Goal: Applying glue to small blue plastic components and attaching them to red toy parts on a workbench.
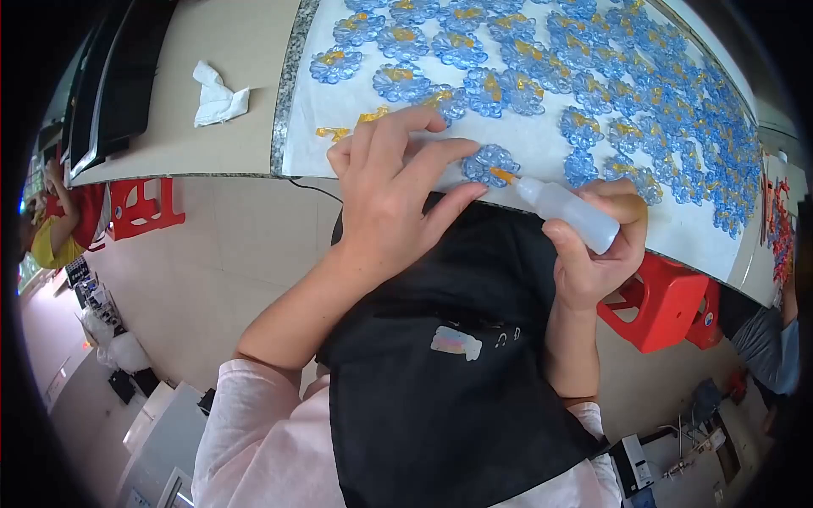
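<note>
While the fingers (440,157) of the left hand (389,203) lie spread and slightly apart, their tips press on the white sheet (542,144) just beside a blue flower-shaped piece (489,162); the thumb reaches toward the near edge of that piece. This hand clamps nothing.

The right hand (593,254) is closed around a small translucent squeeze bottle (567,212), with the thumb on the near side and the other fingers wrapped over the far side. The bottle lies tilted, its orange nozzle (503,175) pointing left and touching the blue flower-shaped piece at the near edge of the sheet.

The white sheet covers the table (292,85), which has a speckled rim. Many further blue pieces with yellow centres (593,76) lie in rows across the sheet, from just behind the left hand to the far right. Small yellow bits (332,132) lie on the sheet left of the left hand.

A crumpled white tissue (218,97) rests on the adjoining beige table surface, well apart from the sheet. A black apron (449,364) covers the person's lap below both hands. A red stool (665,300) stands under the table at right, another red stool (144,207) at left.
</note>
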